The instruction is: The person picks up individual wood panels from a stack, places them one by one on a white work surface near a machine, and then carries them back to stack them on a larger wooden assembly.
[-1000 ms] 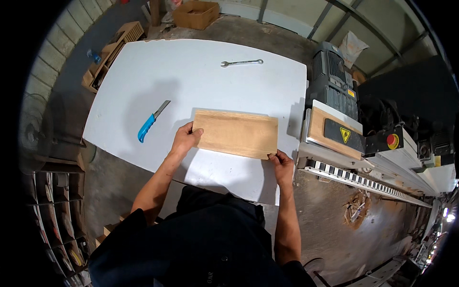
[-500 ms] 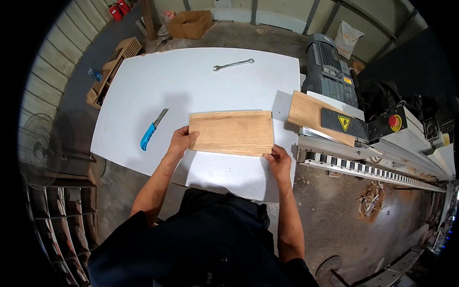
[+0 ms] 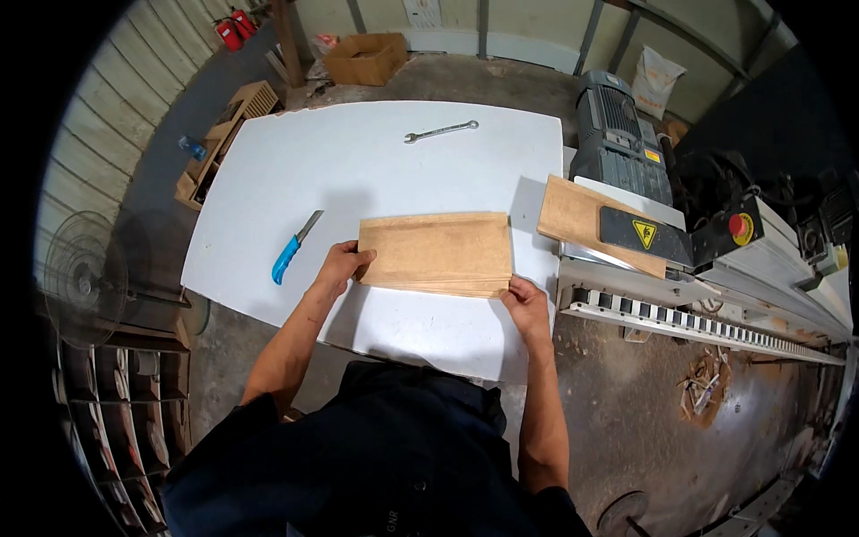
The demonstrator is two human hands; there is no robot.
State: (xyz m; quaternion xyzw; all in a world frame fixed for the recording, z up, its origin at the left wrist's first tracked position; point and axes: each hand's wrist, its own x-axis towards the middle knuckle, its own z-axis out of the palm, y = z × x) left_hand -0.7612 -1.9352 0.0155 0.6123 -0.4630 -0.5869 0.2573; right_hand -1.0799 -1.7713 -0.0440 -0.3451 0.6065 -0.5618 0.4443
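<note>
The left hand [image 3: 343,263] is closed on the left end of a wooden board [image 3: 436,251], its thumb lying on top; the other fingers are mostly hidden at the edge, so how far they reach underneath cannot be told. The right hand [image 3: 528,306] has thumb and fingers drawn close together, pinching the board's near right corner. The board lies crosswise between the hands, over the near part of a white table [image 3: 268,183]; whether it rests on the surface is unclear. Stepped lines run along its near edge. A blue-handled knife [image 3: 285,260] lies left of the left hand, apart from it, and a wrench [image 3: 441,132] lies beyond the board.
</note>
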